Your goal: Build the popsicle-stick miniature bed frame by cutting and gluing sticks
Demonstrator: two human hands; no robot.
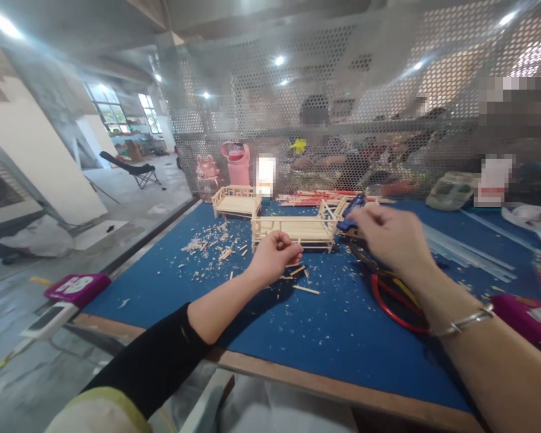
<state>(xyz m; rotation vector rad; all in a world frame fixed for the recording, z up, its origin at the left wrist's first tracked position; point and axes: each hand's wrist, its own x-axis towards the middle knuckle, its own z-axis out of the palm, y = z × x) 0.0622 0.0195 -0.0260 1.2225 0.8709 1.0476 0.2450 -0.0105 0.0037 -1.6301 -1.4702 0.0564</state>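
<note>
Head view, and both hands are over the blue mat [297, 337]. The left hand [274, 255] sits dead centre, fingers curled tight into the palm; whether a sliver of wood is pinched inside, I can't tell. Right above it, at 12 o'clock and almost touching the knuckles, stands the miniature wooden bed frame [292, 231]. Short loose sticks [305, 289] lie just at 5 o'clock of that hand.

Over to the right hand [387, 237], blurred, silver bangle [464, 322] on the wrist. Its fingers are bent and reach toward 10 o'clock, right at the blue tool [352, 210] by the frame's end rail. Grip or mere touch? Too smeared to call. Below that hand, at 6 o'clock, red-handled cutters [394, 304] lie on the mat.

A second little bed [236, 201] stands at 10 o'clock of the frame, with wood chips [211, 246] scattered between them. A pink bottle [238, 162] is behind it, and clear rods [469, 249] lie out at 3 o'clock.
</note>
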